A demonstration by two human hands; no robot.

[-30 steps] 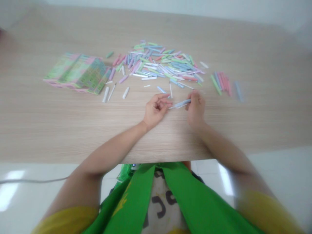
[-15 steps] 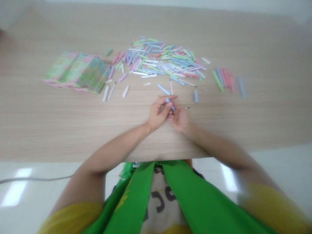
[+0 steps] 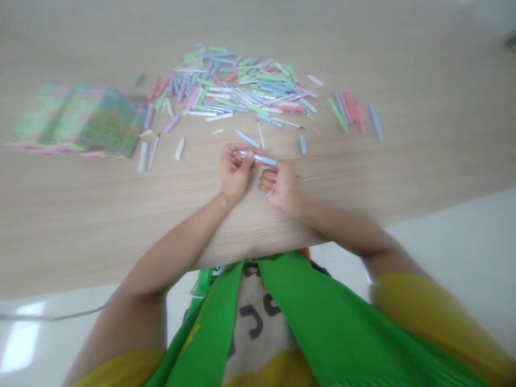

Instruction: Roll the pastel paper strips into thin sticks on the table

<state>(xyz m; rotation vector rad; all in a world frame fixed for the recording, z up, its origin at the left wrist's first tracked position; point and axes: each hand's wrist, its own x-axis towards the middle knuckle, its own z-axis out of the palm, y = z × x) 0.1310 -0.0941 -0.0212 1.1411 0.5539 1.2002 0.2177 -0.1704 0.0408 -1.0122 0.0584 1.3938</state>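
A light blue pen (image 3: 262,159) lies nearly level between my two hands. My left hand (image 3: 235,174) is closed on its left part, the thumb pressed along the barrel. My right hand (image 3: 282,185) pinches the right end, its other fingers curled. A thin pale piece (image 3: 270,192) sticks out below those curled fingers; what it is I cannot make out. Just beyond the hands lie a blue pen part (image 3: 248,138) and a thin white stick with a dark tip (image 3: 260,134). A short blue cap (image 3: 302,144) rests farther right.
A wide pile of pastel pen parts (image 3: 242,88) covers the table's middle. Green and pink boxes (image 3: 76,121) stand at left, blurred. To the right lie a row of pink, blue and green pens (image 3: 350,111) and a single blue pen (image 3: 375,122).
The blue piece, mostly hidden in my fingers before, now shows as a longer pen between both hands. My right hand has turned from palm-up to a pinch. The view has shifted and tilted.
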